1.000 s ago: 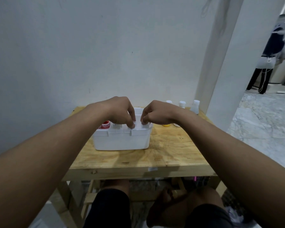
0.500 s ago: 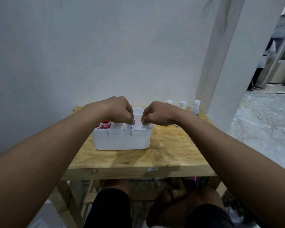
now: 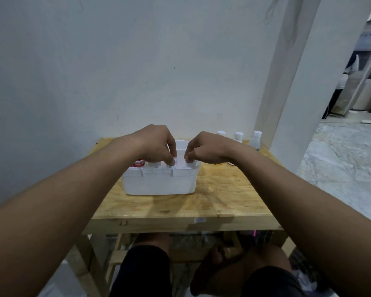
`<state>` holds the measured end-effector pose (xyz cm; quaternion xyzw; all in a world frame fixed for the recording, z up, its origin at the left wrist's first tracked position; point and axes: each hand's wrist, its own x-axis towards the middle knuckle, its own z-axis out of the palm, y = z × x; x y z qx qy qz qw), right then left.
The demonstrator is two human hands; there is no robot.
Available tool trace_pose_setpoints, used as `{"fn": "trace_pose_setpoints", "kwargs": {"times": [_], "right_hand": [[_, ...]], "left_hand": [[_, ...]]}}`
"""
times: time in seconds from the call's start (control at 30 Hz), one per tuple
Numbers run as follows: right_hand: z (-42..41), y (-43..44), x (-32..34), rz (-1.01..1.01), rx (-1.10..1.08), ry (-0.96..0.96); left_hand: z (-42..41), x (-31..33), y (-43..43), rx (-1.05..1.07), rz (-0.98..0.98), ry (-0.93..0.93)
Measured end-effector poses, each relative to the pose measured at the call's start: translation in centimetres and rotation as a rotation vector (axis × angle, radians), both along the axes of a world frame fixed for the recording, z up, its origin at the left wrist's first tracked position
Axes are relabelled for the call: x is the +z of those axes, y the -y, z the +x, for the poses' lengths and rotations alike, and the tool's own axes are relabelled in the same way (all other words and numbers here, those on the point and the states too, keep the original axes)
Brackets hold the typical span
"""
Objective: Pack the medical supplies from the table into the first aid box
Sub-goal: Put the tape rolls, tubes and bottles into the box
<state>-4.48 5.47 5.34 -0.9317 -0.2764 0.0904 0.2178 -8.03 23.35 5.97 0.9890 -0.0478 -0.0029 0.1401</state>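
Your left hand (image 3: 156,144) and your right hand (image 3: 205,148) are both over the white plastic first aid box (image 3: 159,183), side by side with a small gap between them. The fingers of both hands curl down. Their tips dip into the right part of the box, onto small white things there. It is too small to tell if the fingers pinch them or just touch them. A red and white round thing (image 3: 138,163) sits in the left end of the box. The box stands in the middle of the light wooden table (image 3: 223,196). Three small bottles with white caps (image 3: 238,136) stand at the far right corner of the table, apart from the box.
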Motion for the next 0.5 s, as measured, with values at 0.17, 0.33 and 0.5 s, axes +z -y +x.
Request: {"fn": "trace_pose_setpoints", "kwargs": {"times": [0.17,0.33,0.5], "right_hand": [[-0.03,0.05,0.04,0.006,0.001,-0.002],[0.03,0.05,-0.03,0.009,-0.001,0.001],[0.17,0.05,-0.08,0.016,0.004,-0.001]], "left_hand": [[0.13,0.02,-0.05,0.008,-0.002,-0.048],[0.14,0.08,0.03,0.032,-0.033,-0.041],[0.3,0.05,-0.13,0.038,-0.046,-0.042]]}}
